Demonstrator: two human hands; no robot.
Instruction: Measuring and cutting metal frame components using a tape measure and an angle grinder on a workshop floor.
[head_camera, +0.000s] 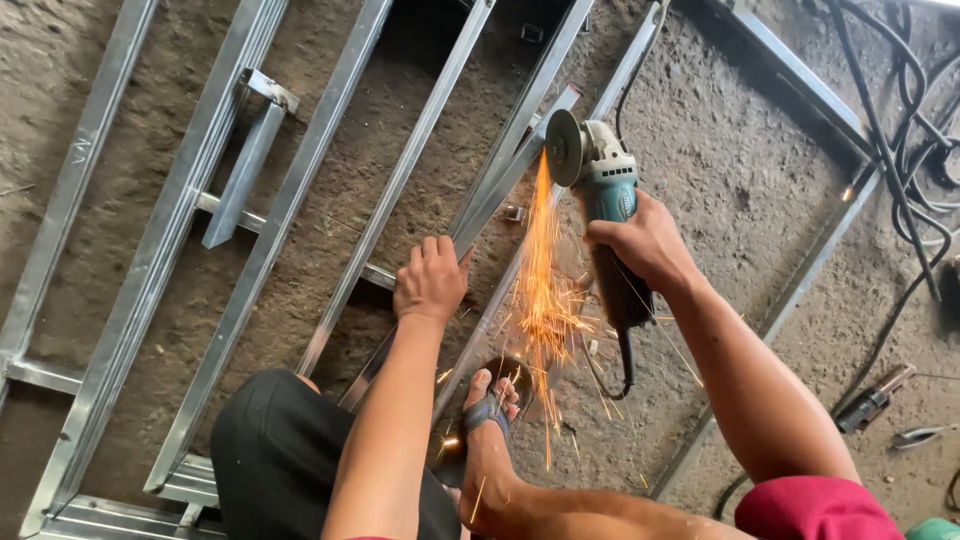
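Entry, head view. My right hand was wrapped around the body of a teal angle grinder, fingers curled tight about the housing, disc end pointing away from me. The grinder's disc met a slanted steel tube that lay across the frame on the dirt floor, roughly in the middle of the view. A stream of orange sparks ran from the contact point back toward my sandalled foot, which was planted near the lower end of the tubes.

My left hand pressed down on the same tube just below the disc, fingers together and folded over the tube's edge, thumb side hidden.

Judgement: the step in hand was grinding or cutting at that tube; I could not tell from the frame which, nor how deep the disc had gone. The next move called for a steady line and even pressure on the disc, with the left hand kept clear of the disc.

Noted nearby: parallel steel frame rails to the left, black cables at the upper right, and the grinder's cord looping below my wrist.
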